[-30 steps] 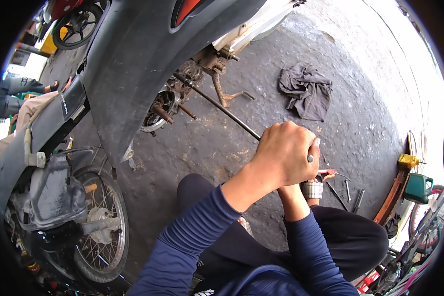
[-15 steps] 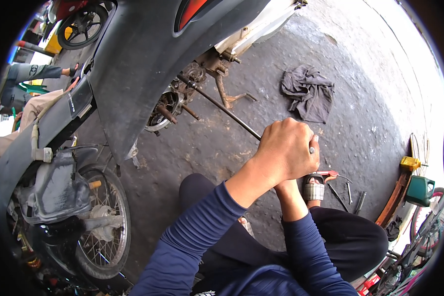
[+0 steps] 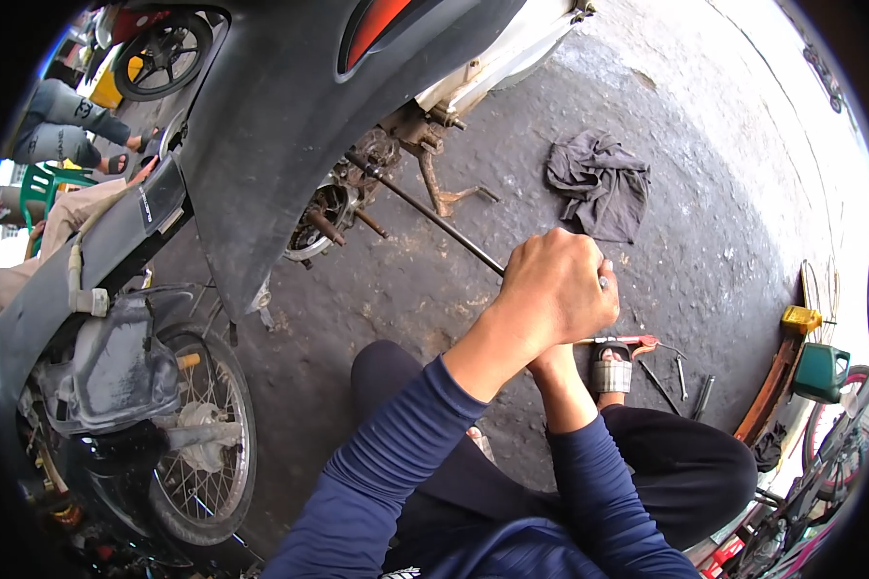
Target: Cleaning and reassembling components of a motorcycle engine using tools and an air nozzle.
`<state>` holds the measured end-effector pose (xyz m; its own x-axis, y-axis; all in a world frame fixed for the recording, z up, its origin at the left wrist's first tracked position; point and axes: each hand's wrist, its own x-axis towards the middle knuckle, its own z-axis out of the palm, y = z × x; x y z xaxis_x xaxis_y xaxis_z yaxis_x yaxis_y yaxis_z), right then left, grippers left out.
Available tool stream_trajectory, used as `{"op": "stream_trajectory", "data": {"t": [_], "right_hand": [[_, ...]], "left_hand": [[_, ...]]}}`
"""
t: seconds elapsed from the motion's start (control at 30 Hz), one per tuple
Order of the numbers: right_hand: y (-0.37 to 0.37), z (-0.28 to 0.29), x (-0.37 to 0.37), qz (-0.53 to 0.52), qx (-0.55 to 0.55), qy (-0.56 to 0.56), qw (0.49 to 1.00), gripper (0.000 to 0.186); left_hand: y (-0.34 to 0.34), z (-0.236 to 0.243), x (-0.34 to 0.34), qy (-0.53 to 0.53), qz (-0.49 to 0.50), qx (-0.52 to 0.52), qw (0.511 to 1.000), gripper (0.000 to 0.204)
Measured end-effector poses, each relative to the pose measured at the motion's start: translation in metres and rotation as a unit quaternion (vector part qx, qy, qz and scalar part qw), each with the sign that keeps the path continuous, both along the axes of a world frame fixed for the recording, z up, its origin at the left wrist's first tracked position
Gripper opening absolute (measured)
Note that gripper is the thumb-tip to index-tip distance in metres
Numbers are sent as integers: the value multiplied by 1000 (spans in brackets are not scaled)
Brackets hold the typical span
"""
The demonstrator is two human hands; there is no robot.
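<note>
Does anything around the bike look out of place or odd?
Two things: a dark cloth lies crumpled on the floor, as if dropped, and loose tools lie scattered near the right sandal, where they might get stepped on.

1. My sleeves (image 3: pixel 386 454) are navy blue.
2. My trousers (image 3: pixel 686 458) are black.
3. My sandal strap (image 3: pixel 612 376) is pale plaid.
4. My bar (image 3: pixel 441 226) is steel grey.
5. The motorcycle panel (image 3: pixel 280 125) is charcoal, its inset (image 3: pixel 368 34) red.
6. The jug (image 3: pixel 820 374) is green, the container (image 3: pixel 800 319) yellow.
</note>
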<state>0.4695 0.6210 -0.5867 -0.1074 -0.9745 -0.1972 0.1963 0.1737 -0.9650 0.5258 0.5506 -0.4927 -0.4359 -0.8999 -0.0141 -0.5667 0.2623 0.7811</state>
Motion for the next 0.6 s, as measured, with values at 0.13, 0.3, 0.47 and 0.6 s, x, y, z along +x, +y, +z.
{"op": "stream_trajectory", "data": {"t": [0.13, 0.3, 0.47, 0.6], "right_hand": [[-2, -3, 2, -3, 9, -19, 1000, 31], [1, -13, 1, -10, 27, -45, 999, 35], [7, -17, 4, -10, 42, -69, 997, 38], [-3, -5, 0, 19, 28, -45, 998, 41]], "left_hand": [[-2, 2, -1, 7, 11, -12, 1000, 25], [-4, 2, -1, -7, -5, 23, 1000, 24], [-8, 2, -5, -11, -4, 10, 1000, 26], [-12, 12, -9, -54, 4, 35, 998, 27]]}}
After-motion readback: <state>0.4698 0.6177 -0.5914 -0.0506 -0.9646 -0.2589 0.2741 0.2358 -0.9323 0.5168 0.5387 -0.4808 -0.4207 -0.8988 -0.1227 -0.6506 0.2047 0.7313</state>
